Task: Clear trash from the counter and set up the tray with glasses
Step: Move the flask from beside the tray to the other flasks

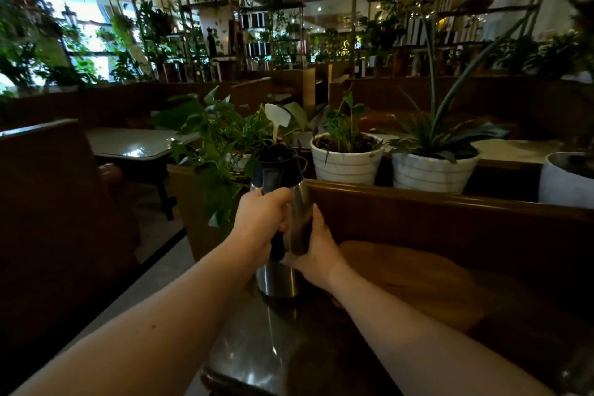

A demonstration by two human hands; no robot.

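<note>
A tall steel jug (279,280) with a black lid and black handle stands upright near the far left corner of the dark glossy table (257,354). My left hand (262,219) is closed around the jug's black handle. My right hand (316,251) grips the steel body from the right side. A round wooden tray (418,283) lies on the table just to the right of the jug, and nothing shows on it. No glasses and no trash are in view.
A wooden partition (450,219) runs behind the table, carrying white potted plants (347,159) and a leafy vine (218,151). An aisle floor (154,276) runs on the left, beside a dark bench back (48,202) and another table (135,145).
</note>
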